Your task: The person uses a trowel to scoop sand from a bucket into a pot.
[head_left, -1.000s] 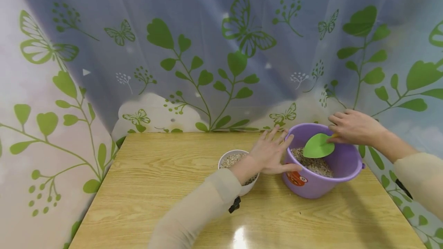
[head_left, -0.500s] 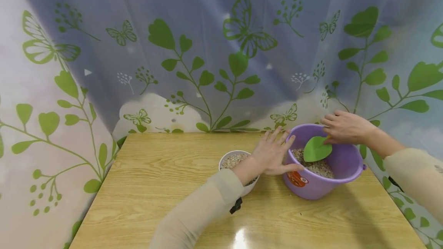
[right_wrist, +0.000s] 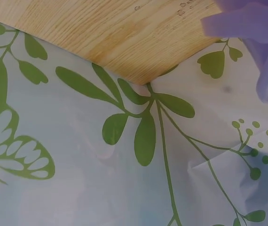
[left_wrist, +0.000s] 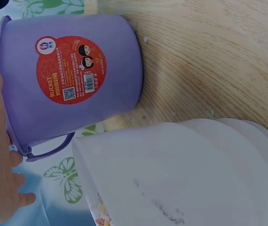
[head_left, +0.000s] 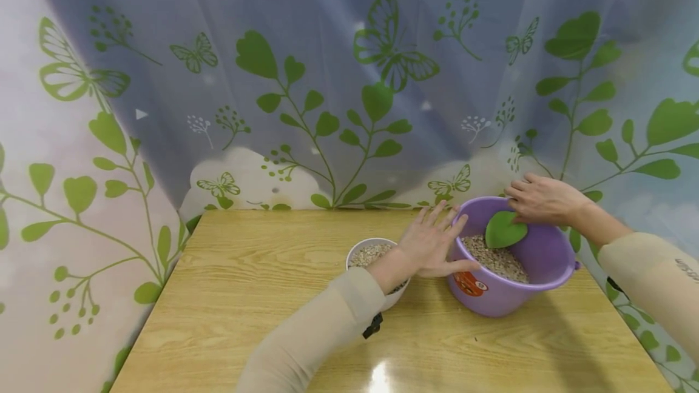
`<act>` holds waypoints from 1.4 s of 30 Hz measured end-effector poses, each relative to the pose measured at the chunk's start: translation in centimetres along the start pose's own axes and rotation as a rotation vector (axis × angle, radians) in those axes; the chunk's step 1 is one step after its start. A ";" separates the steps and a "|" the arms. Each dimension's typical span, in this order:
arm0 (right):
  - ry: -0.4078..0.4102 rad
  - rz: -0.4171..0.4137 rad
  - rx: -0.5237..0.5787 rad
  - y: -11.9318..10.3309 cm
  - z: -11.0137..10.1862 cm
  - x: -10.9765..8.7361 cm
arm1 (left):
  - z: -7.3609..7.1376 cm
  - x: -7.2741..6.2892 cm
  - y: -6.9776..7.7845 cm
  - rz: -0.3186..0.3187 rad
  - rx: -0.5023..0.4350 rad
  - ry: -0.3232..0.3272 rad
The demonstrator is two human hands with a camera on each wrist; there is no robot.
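A purple bucket (head_left: 494, 304) with grain-like bits (head_left: 494, 259) in its bottom stands at the right of the table. My right hand (head_left: 548, 200), above its far right rim, grips a small shovel (head_left: 505, 230) with a green, leaf-shaped blade; the fingers hide its handle. That blade hangs inside the bucket, over the bits. With fingers spread, my left hand (head_left: 431, 246) touches the bucket's left rim. Under my left wrist is a white container (left_wrist: 185, 169), also holding grain-like bits (head_left: 371, 253). The right wrist view shows no hand, only the bucket's handle joint (right_wrist: 265, 23).
The wooden table (head_left: 262, 272) meets a curtain (head_left: 306, 108) printed with leaves and butterflies at its back edge. A few loose specks lie on the tabletop. The bucket's thin handle (left_wrist: 54, 149) hangs at its side in the left wrist view.
My right hand has shifted slightly left. The shovel's blade dipped toward the bits, then rose a little and moved right. My left hand stays at the rim.
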State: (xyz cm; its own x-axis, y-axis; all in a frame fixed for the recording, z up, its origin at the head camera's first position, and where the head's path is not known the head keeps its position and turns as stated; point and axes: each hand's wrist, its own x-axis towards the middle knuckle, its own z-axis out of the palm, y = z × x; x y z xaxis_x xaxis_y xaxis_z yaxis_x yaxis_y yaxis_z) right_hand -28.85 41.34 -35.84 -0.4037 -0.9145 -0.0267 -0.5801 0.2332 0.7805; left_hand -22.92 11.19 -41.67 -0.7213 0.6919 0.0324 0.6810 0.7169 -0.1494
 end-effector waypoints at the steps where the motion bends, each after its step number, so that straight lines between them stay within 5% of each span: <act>1: -0.001 -0.003 -0.005 0.0 0.0 0.0 | 0.0 0.0 0.0 0.002 0.000 0.000; 25: 0.027 -0.100 -0.017 -2.6 1.3 1.2 | 0.0 0.2 0.1 0.003 0.008 0.008; 42: 0.015 -0.035 0.083 -3.4 1.5 0.9 | 0.0 0.0 0.0 -0.005 0.030 0.012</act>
State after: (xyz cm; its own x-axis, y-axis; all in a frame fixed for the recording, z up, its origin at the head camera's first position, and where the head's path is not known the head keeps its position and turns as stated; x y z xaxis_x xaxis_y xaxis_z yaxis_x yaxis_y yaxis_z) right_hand -28.26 40.24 -39.48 -0.3715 -0.9274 -0.0430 -0.6502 0.2269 0.7251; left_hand -22.93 11.19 -41.71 -0.7229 0.6894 0.0455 0.6732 0.7177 -0.1783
